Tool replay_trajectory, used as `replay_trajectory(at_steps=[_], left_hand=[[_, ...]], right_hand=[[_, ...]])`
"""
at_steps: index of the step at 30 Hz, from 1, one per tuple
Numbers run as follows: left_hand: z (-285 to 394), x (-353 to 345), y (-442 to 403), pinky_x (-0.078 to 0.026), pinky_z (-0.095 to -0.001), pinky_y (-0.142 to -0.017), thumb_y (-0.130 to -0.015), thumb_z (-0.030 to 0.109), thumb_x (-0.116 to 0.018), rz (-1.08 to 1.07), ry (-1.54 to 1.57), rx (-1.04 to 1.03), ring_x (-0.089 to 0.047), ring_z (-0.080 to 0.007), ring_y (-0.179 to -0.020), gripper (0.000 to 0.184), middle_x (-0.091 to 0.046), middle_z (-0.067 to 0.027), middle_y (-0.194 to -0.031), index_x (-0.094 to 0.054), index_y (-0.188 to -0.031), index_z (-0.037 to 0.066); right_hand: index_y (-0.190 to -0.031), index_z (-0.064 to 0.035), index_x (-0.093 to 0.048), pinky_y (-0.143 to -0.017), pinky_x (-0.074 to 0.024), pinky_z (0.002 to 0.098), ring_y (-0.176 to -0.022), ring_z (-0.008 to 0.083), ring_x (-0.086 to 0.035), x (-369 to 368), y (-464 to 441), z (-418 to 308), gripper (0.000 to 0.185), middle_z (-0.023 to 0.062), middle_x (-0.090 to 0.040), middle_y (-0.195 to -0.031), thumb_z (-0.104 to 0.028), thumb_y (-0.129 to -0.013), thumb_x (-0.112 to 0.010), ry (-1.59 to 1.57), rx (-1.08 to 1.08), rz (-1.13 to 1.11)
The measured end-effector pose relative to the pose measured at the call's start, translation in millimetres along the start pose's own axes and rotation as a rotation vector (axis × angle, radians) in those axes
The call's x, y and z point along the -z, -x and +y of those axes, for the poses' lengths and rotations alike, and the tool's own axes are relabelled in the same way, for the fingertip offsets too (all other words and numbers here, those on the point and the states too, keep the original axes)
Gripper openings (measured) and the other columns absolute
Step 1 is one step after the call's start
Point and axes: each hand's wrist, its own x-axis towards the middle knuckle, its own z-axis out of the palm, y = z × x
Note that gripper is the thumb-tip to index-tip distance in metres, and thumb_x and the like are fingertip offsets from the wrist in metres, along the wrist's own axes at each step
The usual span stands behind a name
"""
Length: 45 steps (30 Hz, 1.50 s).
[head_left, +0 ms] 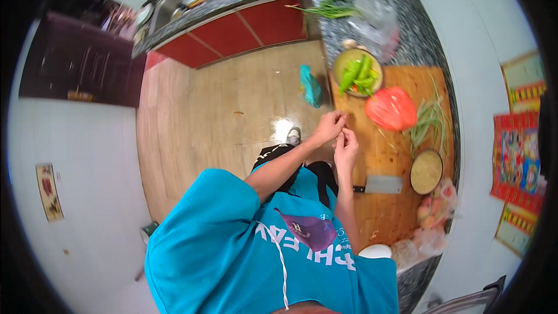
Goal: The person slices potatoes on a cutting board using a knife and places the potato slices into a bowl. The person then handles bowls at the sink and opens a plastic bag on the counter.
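My left hand (330, 127) and my right hand (347, 150) meet at the fingertips over the left edge of the wooden cutting board (372, 166). Both have their fingers pinched together, and whatever is between them is too small to make out. Up the board from them sits a bowl (376, 75) with green peppers (360, 74) in it. A red plastic bag (391, 109) lies to the right of my hands. Beyond it are strips of pale green vegetable (430, 125). Below, a cleaver (383, 184) lies flat, its dark handle pointing left near my right forearm.
A round bowl of pale contents (426, 172) stands at the board's right edge, with plastic bags (431, 242) below it. Green onions (332, 9) and a clear bag (374, 17) lie on the far counter. A teal packet (310, 86) is left of the board.
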Motion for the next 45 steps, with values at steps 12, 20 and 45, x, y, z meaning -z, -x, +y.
replay_trajectory(at_steps=[12,20,45], left_hand=[[-85.6,231.4,-14.8,-0.050,-0.0253,-0.064,-0.103,0.026,-0.051,0.296,0.525,0.029,-0.064,-0.0106,-0.075,0.030,-0.070,-0.0050,-0.089,-0.064,-0.110,0.000],[-126.7,367.5,-30.9,-0.051,-0.0269,-0.065,-0.100,0.020,-0.055,0.426,0.525,0.054,-0.064,-0.0118,-0.072,0.025,-0.071,-0.0073,-0.086,-0.065,-0.105,-0.002],[-113.5,693.7,-337.6,-0.044,-0.0212,-0.056,-0.102,0.019,-0.055,0.678,0.713,0.040,-0.061,-0.0064,-0.068,0.022,-0.069,-0.0022,-0.083,-0.067,-0.105,0.001]], right_hand=[[-0.081,0.0004,-0.066,-0.038,-0.0365,0.0301,-0.044,0.0198,-0.048,-172.1,82.3,-364.9,0.025,0.0105,-0.058,-0.064,-0.007,-0.100,-0.050,-0.977,0.650,-1.253],[-0.079,-0.0014,-0.066,-0.039,-0.0363,0.0305,-0.045,0.0190,-0.048,-315.0,79.3,-412.9,0.023,0.0102,-0.058,-0.064,-0.010,-0.097,-0.053,-1.004,0.599,-1.412],[-0.096,-0.0008,-0.065,-0.040,-0.0349,0.0226,-0.047,0.0068,-0.049,-719.5,-426.8,-271.3,0.015,-0.0003,-0.056,-0.066,-0.015,-0.097,-0.060,-0.140,-0.119,-0.585]])
